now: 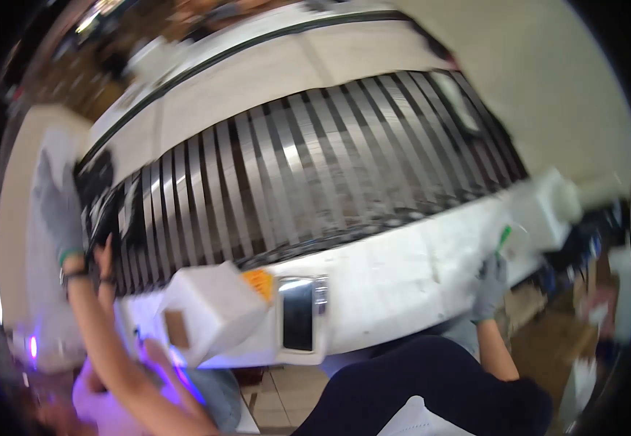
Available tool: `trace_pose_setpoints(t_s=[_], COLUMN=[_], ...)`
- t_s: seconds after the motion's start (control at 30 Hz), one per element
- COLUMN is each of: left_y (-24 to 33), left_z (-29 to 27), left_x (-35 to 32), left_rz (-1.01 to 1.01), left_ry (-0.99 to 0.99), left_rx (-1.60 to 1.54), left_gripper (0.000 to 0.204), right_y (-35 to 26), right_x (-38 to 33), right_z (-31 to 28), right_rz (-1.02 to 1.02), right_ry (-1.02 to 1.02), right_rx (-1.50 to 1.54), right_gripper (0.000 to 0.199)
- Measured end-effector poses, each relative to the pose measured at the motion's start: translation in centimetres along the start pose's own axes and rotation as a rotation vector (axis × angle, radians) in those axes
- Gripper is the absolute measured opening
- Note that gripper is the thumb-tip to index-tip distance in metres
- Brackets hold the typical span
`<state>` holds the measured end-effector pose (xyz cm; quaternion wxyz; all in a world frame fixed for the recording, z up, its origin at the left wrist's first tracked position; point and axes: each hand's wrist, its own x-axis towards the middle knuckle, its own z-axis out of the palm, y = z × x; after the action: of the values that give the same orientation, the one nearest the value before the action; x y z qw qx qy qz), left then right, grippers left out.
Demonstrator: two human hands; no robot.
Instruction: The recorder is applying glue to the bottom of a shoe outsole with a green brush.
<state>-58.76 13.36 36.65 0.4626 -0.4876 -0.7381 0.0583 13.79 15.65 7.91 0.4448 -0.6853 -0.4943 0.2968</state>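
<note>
My left hand (55,207), in a grey glove with a green cuff, reaches far out to the left with its fingers stretched. It lies over the pale side panel (14,240) of a long machine; I cannot tell whether it touches. My right hand (488,291), also gloved in grey, is closed around a thin green stick-like tool (504,236) whose tip points up. It is at the front edge of the white machine ledge (395,280). Between my hands runs a curved-looking bed of metal slats (308,160), light and dark in turn. The picture is blurred by motion.
A co-worker's hand (103,260) is at the left end of the slats, near dark parts (96,174). On the ledge stand a white box-shaped housing (217,309), an orange label (259,283) and a dark screen (298,312). Cardboard (555,338) lies at lower right.
</note>
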Motion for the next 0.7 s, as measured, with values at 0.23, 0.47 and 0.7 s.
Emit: trace_pose_setpoints(t_s=[0.23,0.47,0.7], left_y=[22.7,46.9,72.7], left_z=[-13.7,-14.3,-16.0], left_x=[2.0,3.9,0.3], left_rz=[0.341,0.339,-0.330], left_ry=[0.147,0.005,-0.689], left_rx=[-0.529,-1.042,-1.716], left_gripper=[0.064,0.099,0.131], right_y=[-1.8,-0.8,1.0], right_x=[-0.9,0.2,2.0], right_z=[1.4,-2.3,-8.2], right_rz=[0.395,0.541,0.591], right_ry=[0.192,-0.356,-0.744], right_rx=[0.786,0.755,0.412], right_gripper=[0.021,0.026,0.028])
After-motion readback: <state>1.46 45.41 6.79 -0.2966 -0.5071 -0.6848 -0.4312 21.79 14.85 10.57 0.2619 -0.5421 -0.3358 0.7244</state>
